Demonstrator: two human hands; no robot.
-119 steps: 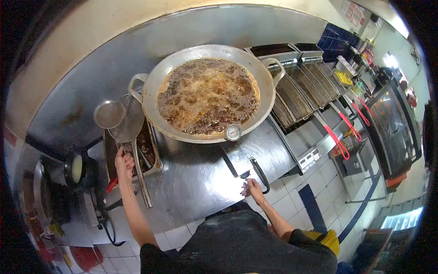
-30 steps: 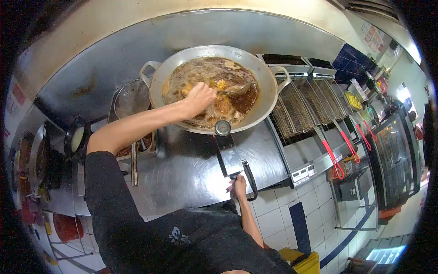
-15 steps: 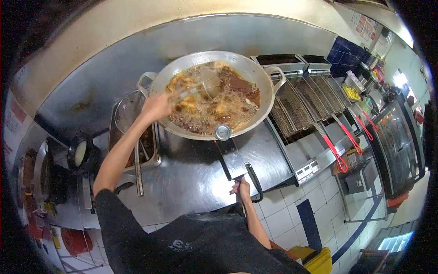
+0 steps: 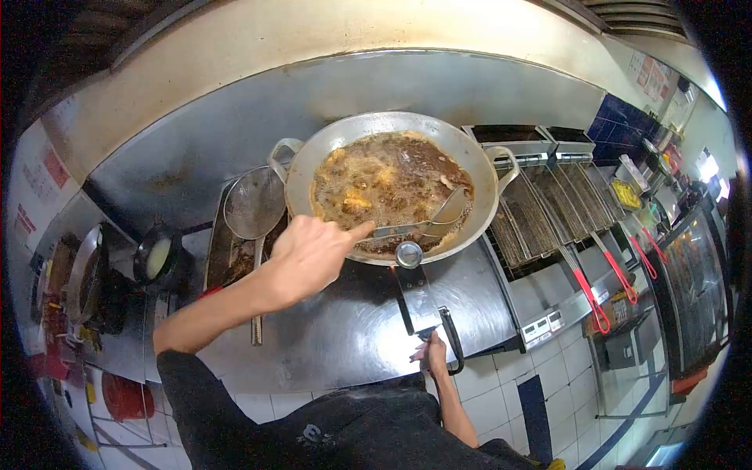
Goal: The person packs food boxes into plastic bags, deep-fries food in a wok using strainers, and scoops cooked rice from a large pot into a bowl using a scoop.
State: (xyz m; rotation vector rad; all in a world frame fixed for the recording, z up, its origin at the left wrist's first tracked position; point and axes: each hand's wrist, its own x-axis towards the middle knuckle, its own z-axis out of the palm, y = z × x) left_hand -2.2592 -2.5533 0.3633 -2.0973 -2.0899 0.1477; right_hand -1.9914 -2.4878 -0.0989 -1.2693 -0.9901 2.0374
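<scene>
My left hand (image 4: 309, 254) is closed around the handle of a metal skimmer (image 4: 399, 229). The head of the skimmer dips into the bubbling brown oil at the right side of a large wok (image 4: 386, 124). Several golden pieces of frying food (image 4: 356, 197) float in the oil. Low in front of the wok, my right hand (image 4: 435, 354) has its fingers curled at the counter's front edge, beside a black curved handle (image 4: 452, 337). What those fingers grip is hidden. A round dial thermometer (image 4: 408, 254) sits at the wok's near rim.
A mesh strainer (image 4: 254, 205) rests on a metal tray (image 4: 210, 262) at the left. Fryer baskets (image 4: 540, 200) with red handles (image 4: 583, 290) stand on the right. A dark pot (image 4: 160, 254) is at the far left. The steel counter (image 4: 321, 337) runs in front.
The left hand has come nearer and swept the skimmer from the upper middle of the wok to its lower right. My right hand stays put; the view has shifted slightly.
</scene>
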